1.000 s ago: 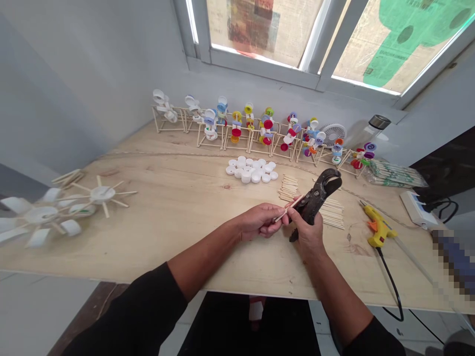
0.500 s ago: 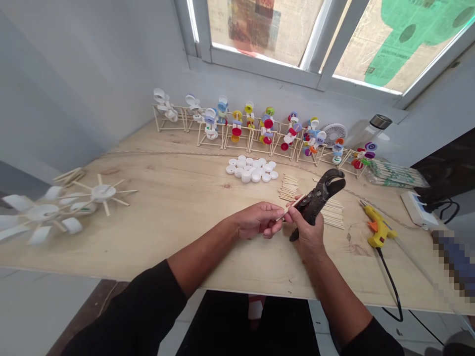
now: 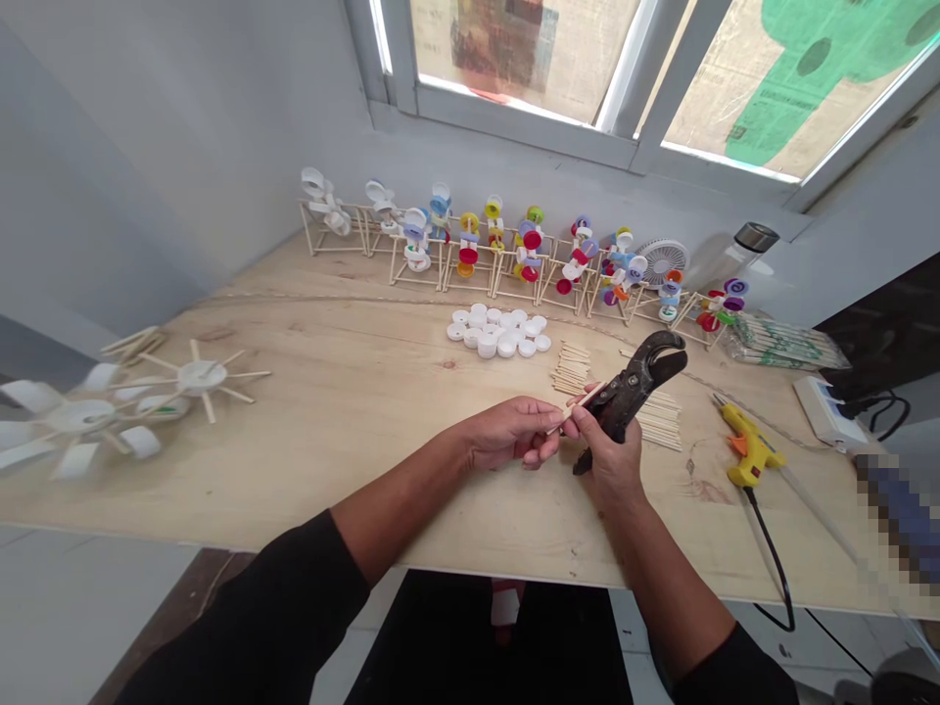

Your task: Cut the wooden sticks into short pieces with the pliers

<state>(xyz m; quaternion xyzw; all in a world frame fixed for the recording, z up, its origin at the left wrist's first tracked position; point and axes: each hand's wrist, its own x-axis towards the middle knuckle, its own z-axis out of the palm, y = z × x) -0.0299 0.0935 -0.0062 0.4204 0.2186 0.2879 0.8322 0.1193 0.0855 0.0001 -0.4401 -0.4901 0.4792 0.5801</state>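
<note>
My left hand pinches the lower end of a few thin wooden sticks between thumb and fingers. My right hand is wrapped round black locking pliers, whose curved jaws point up and away from me. The right thumb also presses against the sticks, so both hands meet there. The sticks lie alongside the pliers' body, not between the jaws. Just beyond my hands are a pile of short sticks and a pile of longer sticks. White bottle caps form a cluster behind them.
A yellow glue gun with a cord lies at right, near a power strip. Stick frames with coloured cap wheels line the wall. White spoked wheels lie at left. A fan and bottle stand behind.
The hands keep almost the same hold on the sticks and pliers. Only a slight shift of the camera view shows.
</note>
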